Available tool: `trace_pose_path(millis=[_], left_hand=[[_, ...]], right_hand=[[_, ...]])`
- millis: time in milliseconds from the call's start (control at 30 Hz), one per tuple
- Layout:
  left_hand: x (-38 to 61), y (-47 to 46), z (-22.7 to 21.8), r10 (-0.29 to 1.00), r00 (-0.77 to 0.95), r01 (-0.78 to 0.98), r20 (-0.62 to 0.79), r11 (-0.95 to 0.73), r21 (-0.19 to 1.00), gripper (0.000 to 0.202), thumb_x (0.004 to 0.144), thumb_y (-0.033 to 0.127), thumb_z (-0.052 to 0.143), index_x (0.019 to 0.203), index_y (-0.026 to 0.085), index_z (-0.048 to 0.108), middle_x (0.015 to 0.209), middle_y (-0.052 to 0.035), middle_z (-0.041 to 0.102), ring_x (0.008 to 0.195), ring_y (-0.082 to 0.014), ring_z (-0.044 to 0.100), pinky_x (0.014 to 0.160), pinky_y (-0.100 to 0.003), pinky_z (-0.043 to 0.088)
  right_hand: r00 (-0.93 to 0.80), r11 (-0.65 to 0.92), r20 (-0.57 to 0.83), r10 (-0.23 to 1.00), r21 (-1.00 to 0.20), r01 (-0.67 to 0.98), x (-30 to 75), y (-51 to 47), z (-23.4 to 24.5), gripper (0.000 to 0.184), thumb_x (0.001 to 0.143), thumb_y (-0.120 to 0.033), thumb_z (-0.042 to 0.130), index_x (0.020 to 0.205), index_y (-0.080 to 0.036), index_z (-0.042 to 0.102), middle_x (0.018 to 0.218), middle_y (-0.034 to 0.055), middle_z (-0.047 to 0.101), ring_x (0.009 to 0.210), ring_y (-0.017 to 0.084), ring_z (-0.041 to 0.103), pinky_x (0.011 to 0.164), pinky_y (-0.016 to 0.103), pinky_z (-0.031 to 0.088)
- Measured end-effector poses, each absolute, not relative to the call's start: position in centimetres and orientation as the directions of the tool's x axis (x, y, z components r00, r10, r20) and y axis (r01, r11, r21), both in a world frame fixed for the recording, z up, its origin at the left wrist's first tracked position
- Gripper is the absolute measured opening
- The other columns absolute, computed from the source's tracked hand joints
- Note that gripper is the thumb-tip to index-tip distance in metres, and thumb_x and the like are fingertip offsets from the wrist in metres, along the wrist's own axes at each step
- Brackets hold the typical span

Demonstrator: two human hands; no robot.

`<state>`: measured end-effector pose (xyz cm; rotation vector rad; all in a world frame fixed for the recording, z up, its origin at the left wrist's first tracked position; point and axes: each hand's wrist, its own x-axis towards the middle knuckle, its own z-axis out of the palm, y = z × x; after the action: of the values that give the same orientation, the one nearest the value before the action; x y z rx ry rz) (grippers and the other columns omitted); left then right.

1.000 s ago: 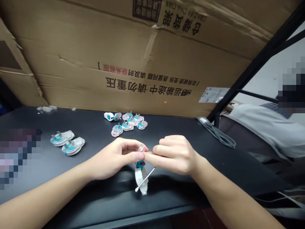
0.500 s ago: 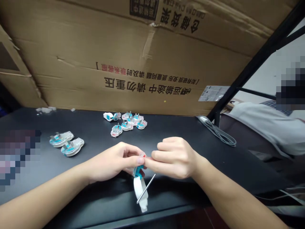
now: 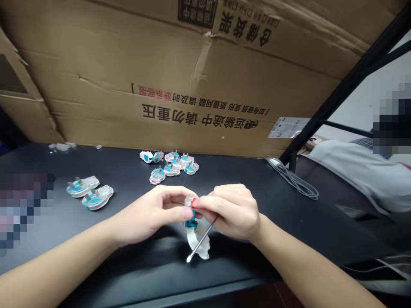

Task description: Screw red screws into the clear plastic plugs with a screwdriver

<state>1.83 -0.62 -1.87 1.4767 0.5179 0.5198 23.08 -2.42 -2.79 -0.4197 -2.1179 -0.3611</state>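
Note:
My left hand [image 3: 149, 215] pinches an opened plug [image 3: 191, 223] between thumb and fingers. The plug has a clear cover at the top, a blue middle, and a white curved part hanging below. At the upper end of it, a small red piece [image 3: 193, 202] shows at the fingertips of my right hand [image 3: 236, 210]. A thin metal rod [image 3: 202, 244] sticks out under the curled fingers of that hand, slanting down in front of the white part. The fingers hide the rod's upper end.
Several clear-and-blue plugs [image 3: 172, 170] are grouped before the cardboard [image 3: 105, 124]. Two more plugs [image 3: 97, 198] lie at left, with small clear pieces [image 3: 62, 147] farther back. A coiled grey cable [image 3: 292, 177] rests at right, by a black metal frame [image 3: 346, 81] and a seated person.
The plug has tilted and risen, its white part swinging right and up. My right fingers have drawn up around the red piece, and the rod now emerges from beneath them.

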Motion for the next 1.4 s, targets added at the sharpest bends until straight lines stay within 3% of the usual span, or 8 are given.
trace_pose_path(millis=[400,733,1067,1400], left_hand=[[2.0,-1.2,-2.2,0.647,0.762,-0.099,0.021,0.084,0.992,0.023,0.084,0.036,0.074,0.096,0.018,0.067,0.093,-0.0002,0.065,0.086,-0.0143,0.059,0.078,-0.023,0.045],[2.3,-1.3,-2.5,0.643,0.764,-0.178,0.049,0.138,0.974,0.019,0.087,0.032,0.072,0.098,0.018,0.066,0.087,0.0002,0.062,0.078,-0.0113,0.056,0.071,-0.021,0.044],[2.2,-1.5,-2.5,0.631,0.773,-0.196,0.06,0.148,0.969,0.016,0.088,0.03,0.07,0.099,0.019,0.067,0.09,0.001,0.063,0.082,-0.0116,0.057,0.074,-0.021,0.045],[2.4,-1.7,-2.0,0.674,0.737,-0.125,0.044,0.072,0.99,0.02,0.082,0.028,0.074,0.096,0.017,0.066,0.09,-0.0009,0.066,0.085,-0.0153,0.062,0.081,-0.028,0.049]], right_hand=[[-0.422,0.891,0.876,0.236,-0.021,0.454,22.1,-3.1,-2.9,0.008,0.088,-0.01,0.062,0.09,-0.017,0.064,0.067,0.0001,0.069,0.052,0.009,0.058,0.053,0.021,0.047],[-0.428,0.894,0.876,0.223,-0.009,0.448,21.8,-3.2,-3.0,0.011,0.091,-0.009,0.056,0.098,-0.017,0.059,0.079,0.0024,0.073,0.061,0.01,0.063,0.055,0.02,0.052],[-0.418,0.901,0.878,0.235,-0.035,0.432,21.6,-3.0,-3.3,0.013,0.092,-0.009,0.051,0.099,-0.019,0.055,0.078,0.0021,0.07,0.063,0.011,0.063,0.053,0.019,0.052],[-0.398,0.883,0.878,0.264,-0.054,0.467,21.8,-3.3,-3.2,0.012,0.091,-0.009,0.054,0.097,-0.018,0.057,0.077,0.0008,0.07,0.061,0.01,0.063,0.054,0.018,0.051]])
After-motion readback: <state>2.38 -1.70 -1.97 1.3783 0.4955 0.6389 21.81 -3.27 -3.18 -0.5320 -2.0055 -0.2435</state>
